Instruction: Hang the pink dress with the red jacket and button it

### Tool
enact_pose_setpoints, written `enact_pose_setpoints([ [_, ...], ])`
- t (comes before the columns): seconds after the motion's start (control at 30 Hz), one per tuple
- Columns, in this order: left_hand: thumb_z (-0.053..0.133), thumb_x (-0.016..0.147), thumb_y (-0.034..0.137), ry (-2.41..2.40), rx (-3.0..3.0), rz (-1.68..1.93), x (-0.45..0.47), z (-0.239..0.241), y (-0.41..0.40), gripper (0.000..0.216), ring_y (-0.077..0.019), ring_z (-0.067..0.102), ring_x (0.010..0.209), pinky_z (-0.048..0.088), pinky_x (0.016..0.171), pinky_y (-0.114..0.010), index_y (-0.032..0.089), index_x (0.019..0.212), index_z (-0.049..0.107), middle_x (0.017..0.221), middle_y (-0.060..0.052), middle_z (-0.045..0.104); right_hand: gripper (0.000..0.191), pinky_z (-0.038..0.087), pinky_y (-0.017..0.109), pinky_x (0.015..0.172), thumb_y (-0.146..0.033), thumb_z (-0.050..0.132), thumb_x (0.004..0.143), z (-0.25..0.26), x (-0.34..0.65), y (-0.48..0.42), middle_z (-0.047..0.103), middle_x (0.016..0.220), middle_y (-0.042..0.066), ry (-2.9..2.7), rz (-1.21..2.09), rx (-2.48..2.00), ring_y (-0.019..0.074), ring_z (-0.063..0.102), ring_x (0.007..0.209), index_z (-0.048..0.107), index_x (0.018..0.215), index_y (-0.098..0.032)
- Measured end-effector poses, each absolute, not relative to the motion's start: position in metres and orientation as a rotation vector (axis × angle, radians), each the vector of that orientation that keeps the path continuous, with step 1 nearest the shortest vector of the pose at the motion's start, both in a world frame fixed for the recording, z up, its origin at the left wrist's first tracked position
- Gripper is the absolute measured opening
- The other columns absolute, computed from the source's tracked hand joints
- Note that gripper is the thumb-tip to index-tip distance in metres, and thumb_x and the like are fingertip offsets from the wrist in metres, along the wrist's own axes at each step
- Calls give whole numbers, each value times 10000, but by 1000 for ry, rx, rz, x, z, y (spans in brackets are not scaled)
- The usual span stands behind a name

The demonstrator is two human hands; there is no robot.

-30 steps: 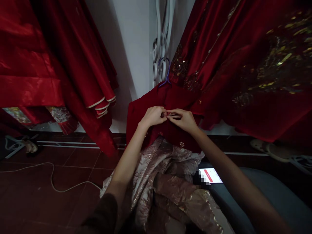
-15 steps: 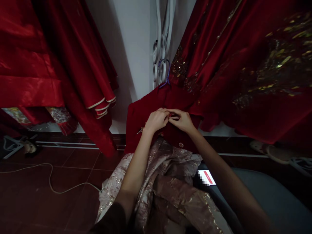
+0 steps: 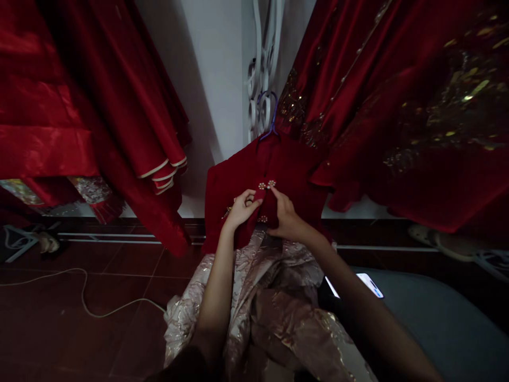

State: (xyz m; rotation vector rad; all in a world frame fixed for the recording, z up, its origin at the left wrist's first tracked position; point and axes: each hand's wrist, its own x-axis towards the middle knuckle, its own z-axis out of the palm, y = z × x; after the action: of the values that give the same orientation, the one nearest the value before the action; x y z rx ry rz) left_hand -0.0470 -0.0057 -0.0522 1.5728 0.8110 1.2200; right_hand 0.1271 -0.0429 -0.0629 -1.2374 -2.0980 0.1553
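Note:
A dark red jacket (image 3: 234,172) hangs in front of me on a purple hanger (image 3: 273,124). Two flower-shaped, pearly buttons (image 3: 271,183) sit side by side at its upper front, and another flower button (image 3: 262,219) shows lower down. My left hand (image 3: 242,209) pinches the jacket's front edge just below the upper pair. With its index fingertip, my right hand (image 3: 287,215) touches the right-hand upper button; its thumb is spread away, lower on the cloth. A gold ornament (image 3: 228,210) on the jacket shows beside my left hand.
Shiny pinkish fabric (image 3: 274,302) bunches below the jacket. Red garments (image 3: 135,106) hang at left, and sequinned red ones (image 3: 358,122) at right. A lit phone (image 3: 370,285) lies on a grey seat (image 3: 429,313). A pale cable (image 3: 107,313) crosses the tiled floor.
My hands have drawn apart and lower from the upper fastening, uncovering the paired buttons. My left hand now grips the front edge; my right fingers have spread out.

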Motion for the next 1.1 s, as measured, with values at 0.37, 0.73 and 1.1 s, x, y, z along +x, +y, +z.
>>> enact_pose_setpoints([
  [0.37, 608, 737, 357, 764, 1272, 1338, -46, -36, -18, 264, -95, 591, 746, 454, 731, -204, 176, 925, 565, 839, 9, 652, 769, 416, 448, 937, -165, 514, 745, -76, 124, -39, 328, 1364, 163, -2070, -245, -1313, 288, 423, 1183, 208, 1449, -197],
  [0.73, 515, 799, 412, 818, 1151, 1342, -44, -39, -16, 364, -124, 636, 858, 494, 769, -253, 204, 1092, 570, 1036, -43, 658, 534, 496, 391, 843, -207, 569, 727, -90, 151, -33, 517, 1151, 116, -1754, -153, -1159, 228, 558, 989, 459, 1250, -221],
  [1.1, 488, 869, 325, 1004, 1685, 1189, -5, -93, 2, 430, -175, 349, 1330, 304, 1088, -375, 206, 1281, 459, 1412, -98, 402, 238, 513, 334, 831, -345, 593, 787, 22, 141, -72, 657, 1002, 61, -1734, 630, -966, 192, 620, 923, 647, 978, -214],
])
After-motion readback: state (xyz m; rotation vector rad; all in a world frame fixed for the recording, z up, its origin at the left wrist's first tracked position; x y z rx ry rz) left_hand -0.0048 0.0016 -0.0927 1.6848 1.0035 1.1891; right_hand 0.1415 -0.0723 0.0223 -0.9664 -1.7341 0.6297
